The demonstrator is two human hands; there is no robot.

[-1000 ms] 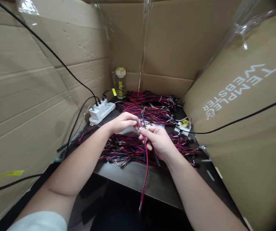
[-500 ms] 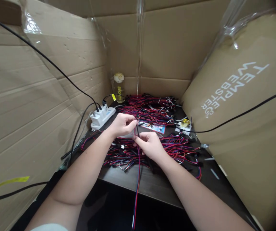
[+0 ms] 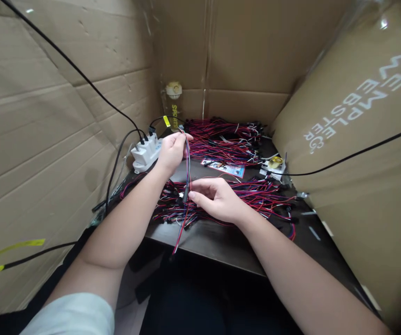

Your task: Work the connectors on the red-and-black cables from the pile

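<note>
My left hand pinches the upper end of a wire harness at the far side of the near pile. Its thin red, dark and light wires hang down from those fingers. A black sleeve sits partway along the wires, and the loose end reaches past the table's front edge. My right hand is closed at the sleeve, thumb and fingertips against the wires. Beneath both hands lies a pile of similar red, blue and black wire harnesses.
Another wire pile lies farther back, near a printed card. A white power strip with plugs stands left, a clear bottle behind it. Right is a small white device with a black cable. Cardboard walls enclose the table.
My left hand has moved up and left with the harness end, away from my right hand. The black sleeve now shows lower, by my right fingertips. The camera view has shifted.
</note>
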